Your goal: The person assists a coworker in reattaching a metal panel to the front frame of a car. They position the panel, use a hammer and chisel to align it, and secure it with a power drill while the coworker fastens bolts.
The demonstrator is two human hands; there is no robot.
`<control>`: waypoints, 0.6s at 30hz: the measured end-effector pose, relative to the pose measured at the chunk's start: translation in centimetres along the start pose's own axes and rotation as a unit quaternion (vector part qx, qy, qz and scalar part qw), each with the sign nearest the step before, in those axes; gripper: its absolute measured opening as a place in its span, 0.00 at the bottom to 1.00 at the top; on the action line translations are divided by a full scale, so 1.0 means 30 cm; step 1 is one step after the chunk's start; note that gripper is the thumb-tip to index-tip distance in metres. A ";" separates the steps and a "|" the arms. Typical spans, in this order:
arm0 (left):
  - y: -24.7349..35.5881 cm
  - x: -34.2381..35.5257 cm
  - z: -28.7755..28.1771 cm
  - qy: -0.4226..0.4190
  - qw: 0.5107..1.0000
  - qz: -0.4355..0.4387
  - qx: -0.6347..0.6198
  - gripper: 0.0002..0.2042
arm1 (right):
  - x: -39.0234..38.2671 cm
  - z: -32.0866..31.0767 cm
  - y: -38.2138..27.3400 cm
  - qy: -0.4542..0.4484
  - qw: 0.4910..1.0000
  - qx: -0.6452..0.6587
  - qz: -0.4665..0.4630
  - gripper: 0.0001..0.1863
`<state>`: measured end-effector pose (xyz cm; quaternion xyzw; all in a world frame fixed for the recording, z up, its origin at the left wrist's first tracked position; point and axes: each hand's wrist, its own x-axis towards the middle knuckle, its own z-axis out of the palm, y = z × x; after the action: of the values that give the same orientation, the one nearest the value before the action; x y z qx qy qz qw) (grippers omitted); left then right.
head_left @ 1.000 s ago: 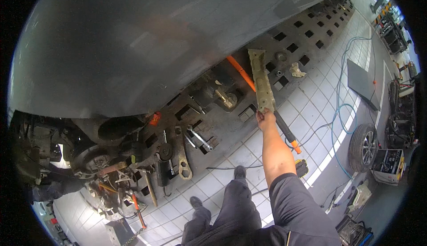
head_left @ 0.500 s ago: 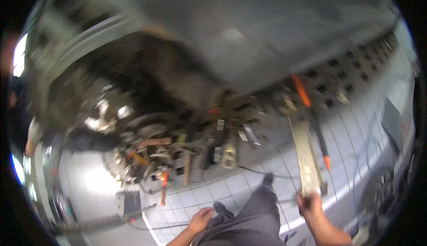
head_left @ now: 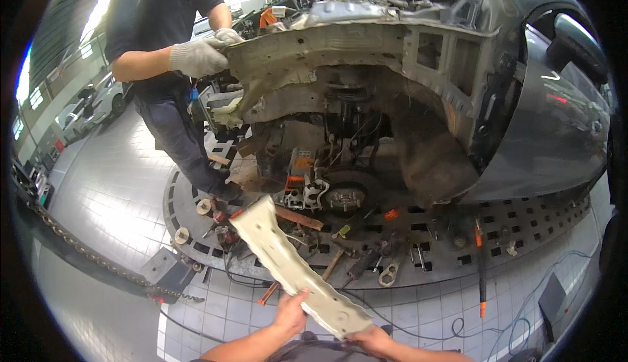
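A long beige sheet-metal car body part (head_left: 297,264) with holes and flanged edges slants up and left in front of me. My left hand (head_left: 291,313) is closed on its left edge, towards the near end. At the near end corner, my right hand (head_left: 371,341) is closed round the metal. The far end hangs above the tools on a perforated metal platform (head_left: 307,265). Beyond it stands a dark car with its front wing off, baring the beige inner panel (head_left: 347,46) and the wheel hub (head_left: 345,198).
A co-worker's gloved hand (head_left: 199,57) rests at the inner panel's left end. Several tools lie on the platform, among them a hammer (head_left: 332,264) and a long orange-and-black bar (head_left: 481,264) overhanging the edge. A chain (head_left: 98,258) runs along the left; cables and hoses cross the tiled floor.
The beige part has swung from my right to the middle, now tilting left. My left hand, empty before, has taken hold of it. The view has turned up towards the car and co-worker.
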<state>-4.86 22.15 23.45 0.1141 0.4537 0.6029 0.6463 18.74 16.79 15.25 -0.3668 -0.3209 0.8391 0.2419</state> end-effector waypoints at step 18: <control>0.918 0.168 0.375 -0.254 0.605 0.275 0.703 0.14 | 0.362 0.317 -0.946 0.038 0.899 0.028 -0.435 0.29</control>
<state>-16.02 37.88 46.63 0.8013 0.5024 0.1947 0.2600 9.58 39.54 35.55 -0.2150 -0.4158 0.6442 0.6048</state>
